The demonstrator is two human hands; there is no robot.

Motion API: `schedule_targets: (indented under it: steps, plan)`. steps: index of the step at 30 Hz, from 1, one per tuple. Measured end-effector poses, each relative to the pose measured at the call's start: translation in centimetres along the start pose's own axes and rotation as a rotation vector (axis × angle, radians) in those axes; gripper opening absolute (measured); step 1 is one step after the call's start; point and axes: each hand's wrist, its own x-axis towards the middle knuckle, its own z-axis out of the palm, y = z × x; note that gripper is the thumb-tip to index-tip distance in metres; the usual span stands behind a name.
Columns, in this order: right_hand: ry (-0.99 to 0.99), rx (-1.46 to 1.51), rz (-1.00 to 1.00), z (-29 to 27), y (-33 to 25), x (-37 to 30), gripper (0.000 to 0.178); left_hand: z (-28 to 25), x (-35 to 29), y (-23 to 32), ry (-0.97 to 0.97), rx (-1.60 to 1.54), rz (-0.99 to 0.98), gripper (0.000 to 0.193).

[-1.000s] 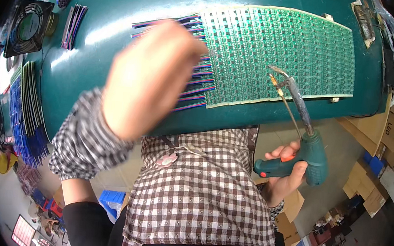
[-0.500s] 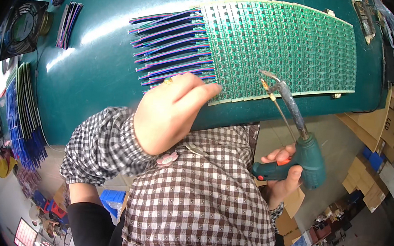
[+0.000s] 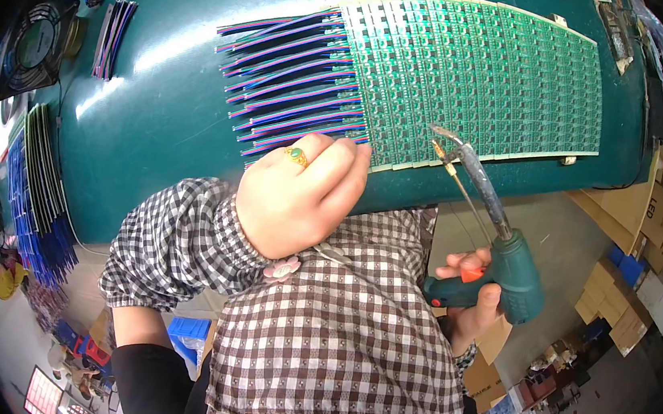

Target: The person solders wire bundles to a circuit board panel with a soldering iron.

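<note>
Board: panel of green circuit strips point(image 3: 482, 77) lies flat across the far part of the teal table point(image 3: 163, 117), its left ends meeting the ribbon wires.
Wires: fan of purple, blue and red leads point(image 3: 292, 82) spreads left from the strips, loose ends free on the table.
Left hand point(image 3: 296, 195): fingers curled into a loose fist, knuckles resting at the near edge by the lowest leads; whether they pinch a wire cannot be told.
Right hand point(image 3: 475, 303): fingers wrapped tight round the grip of a teal soldering gun point(image 3: 497, 249), its tip poised over the panel's lower edge.
Risk, burn: hot tip sits near the left fingertips; a slip sideways could touch skin or melt lead insulation.
Risk, bridging: too much solder on such close pads could join neighbours.
Risk, shift: a nudge from the fist might drag leads off their pads.
Boxes: brown cardboard cartons point(image 3: 644, 232) stacked on the floor at right, dark print on one side.
Bin: blue crate point(image 3: 189, 333) on the floor at lower left.
Fan: black square fan point(image 3: 38, 43) at the table's far left.
</note>
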Motion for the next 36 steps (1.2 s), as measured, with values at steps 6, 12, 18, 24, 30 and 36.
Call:
schedule_targets:
  steps: [6,12,18,24,30,36]
  plan:
    - [0.006,-0.052,0.038,0.3,-0.4,-1.2,0.058,0.7,-0.1,0.1,-0.01,0.056,0.026,0.042]
    - [-0.052,-0.197,0.037,0.6,-0.2,-1.4,0.059,0.9,-0.2,0.1,0.012,0.046,0.011,0.041]
    - [-0.15,-0.287,0.014,0.1,0.1,-1.6,0.053,0.9,-0.2,0.2,0.005,0.023,0.001,0.041]
    - [-0.195,-0.293,0.003,-0.8,0.4,-1.5,0.053,0.9,-0.2,0.3,0.016,0.011,-0.011,0.041]
    - [-0.19,-0.38,0.052,-1.1,0.6,-1.8,0.058,1.0,-0.3,0.2,0.028,0.017,-0.008,0.04]
    - [-0.215,-0.447,0.06,-1.3,0.6,-1.7,0.062,1.1,-0.2,0.3,0.032,0.013,-0.006,0.04]
